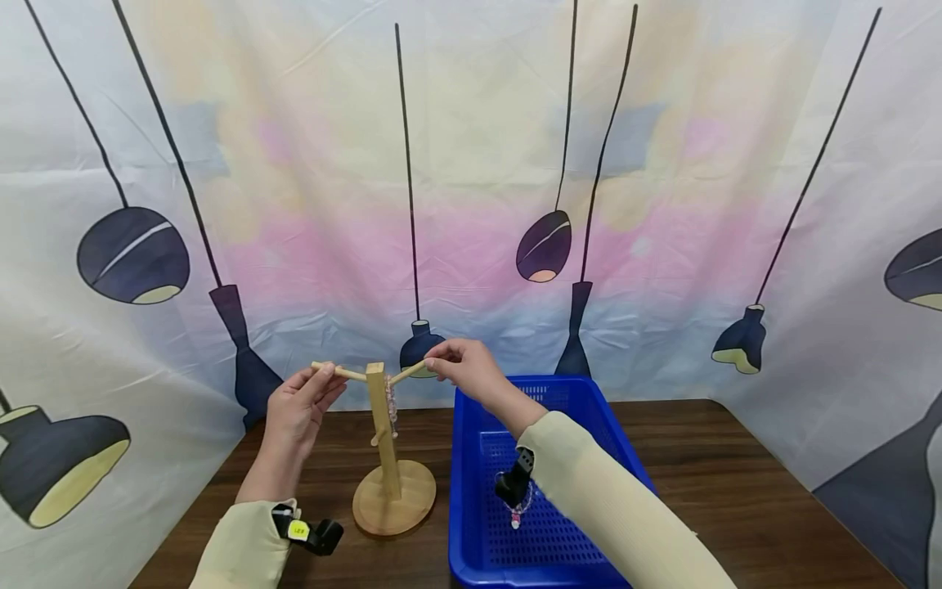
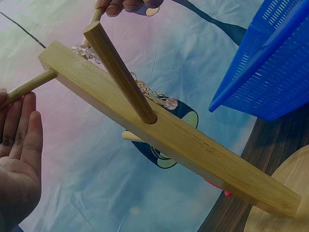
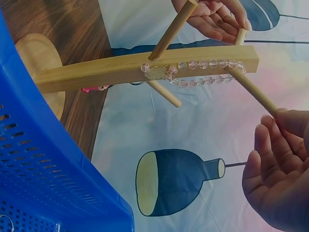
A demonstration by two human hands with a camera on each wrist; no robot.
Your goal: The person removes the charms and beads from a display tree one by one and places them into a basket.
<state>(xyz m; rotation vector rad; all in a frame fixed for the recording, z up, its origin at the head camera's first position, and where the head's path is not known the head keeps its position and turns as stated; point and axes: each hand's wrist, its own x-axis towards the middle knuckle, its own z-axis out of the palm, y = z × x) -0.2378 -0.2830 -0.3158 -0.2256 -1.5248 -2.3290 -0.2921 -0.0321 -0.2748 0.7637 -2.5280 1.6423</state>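
Note:
A wooden jewelry stand (image 1: 382, 429) with a round base and several pegs stands upright on the table. My left hand (image 1: 298, 405) pinches its upper left peg near the end, thumb against the fingers. The outer end of the upper right peg (image 3: 256, 92) is pinched between the thumb and fingers of my right hand (image 1: 468, 370). A clear pinkish beaded bracelet (image 3: 205, 64) with a gold-coloured part loops over that peg, close to the post. Low behind the post, a small pink-red item (image 2: 227, 193) is mostly hidden.
Right of the stand, a blue perforated plastic basket (image 1: 462, 491) rests on the dark wooden table (image 1: 692, 466). A beaded bracelet with a pink charm (image 1: 516, 518) lies in it, partly covered by my right wrist camera. A cloth printed with lamps (image 1: 471, 164) hangs behind the table.

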